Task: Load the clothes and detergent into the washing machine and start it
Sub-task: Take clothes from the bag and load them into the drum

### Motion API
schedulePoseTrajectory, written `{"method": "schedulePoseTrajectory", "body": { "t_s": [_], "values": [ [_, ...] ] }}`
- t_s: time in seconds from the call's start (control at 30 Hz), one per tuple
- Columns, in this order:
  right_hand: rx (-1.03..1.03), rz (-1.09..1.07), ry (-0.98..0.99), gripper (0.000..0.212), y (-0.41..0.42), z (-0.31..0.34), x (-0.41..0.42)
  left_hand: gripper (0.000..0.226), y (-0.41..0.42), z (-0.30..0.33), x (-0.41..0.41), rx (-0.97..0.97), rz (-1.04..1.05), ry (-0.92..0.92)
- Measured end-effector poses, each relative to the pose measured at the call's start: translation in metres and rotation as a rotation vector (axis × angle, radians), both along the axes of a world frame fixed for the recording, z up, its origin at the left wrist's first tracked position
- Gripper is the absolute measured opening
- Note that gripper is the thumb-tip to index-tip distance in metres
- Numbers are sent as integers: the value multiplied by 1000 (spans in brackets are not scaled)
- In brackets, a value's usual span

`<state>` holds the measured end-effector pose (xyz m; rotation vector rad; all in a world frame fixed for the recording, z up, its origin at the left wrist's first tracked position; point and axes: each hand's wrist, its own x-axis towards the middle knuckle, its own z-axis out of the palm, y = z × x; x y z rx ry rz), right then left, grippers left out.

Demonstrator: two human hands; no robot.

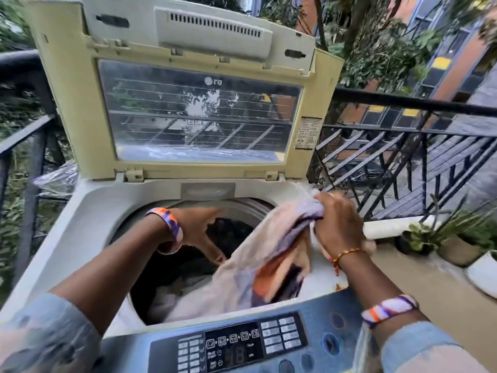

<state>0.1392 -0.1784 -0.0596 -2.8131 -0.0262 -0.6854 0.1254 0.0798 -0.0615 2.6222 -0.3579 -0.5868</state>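
Fingers of the right hand (337,224) are bunched around the top of a pale, purple-and-orange garment (269,262) — its length trails down and leftward from them into the drum (188,265). The left hand (200,230), fingers spread and holding nothing, hovers over the drum, nearer the cloth's low end.

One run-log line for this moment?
lid up | right hand grips garment over drum | left hand open
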Motion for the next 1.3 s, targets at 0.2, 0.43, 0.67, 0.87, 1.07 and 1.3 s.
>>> {"method": "schedulePoseTrajectory", "body": {
  "t_s": [0.2, 0.43, 0.67, 0.87, 1.07, 1.3],
  "values": [
    [247, 491, -124, 57, 98, 25, -29, 85, -42, -3, 6, -623, -41, -522],
    [146, 651, 307, 110, 67, 32, -16, 45, -16, 8, 11, -838, 282, -614],
    [-355, 48, 543, 50, -14, -12, 13, 57, 10, 5, 13, -776, 341, -636],
    [110, -25, 259, 16, -2, -3, 24, 45, 4, 5, 5, -844, 227, -538],
    [857, 447, 241, 23, 64, 21, 11, 83, -20, -3, -1, -809, 87, -414],
    [929, 789, 542, 26, 92, 24, -13, 75, -4, -2, -2, -530, 46, -478]
  ]
}}
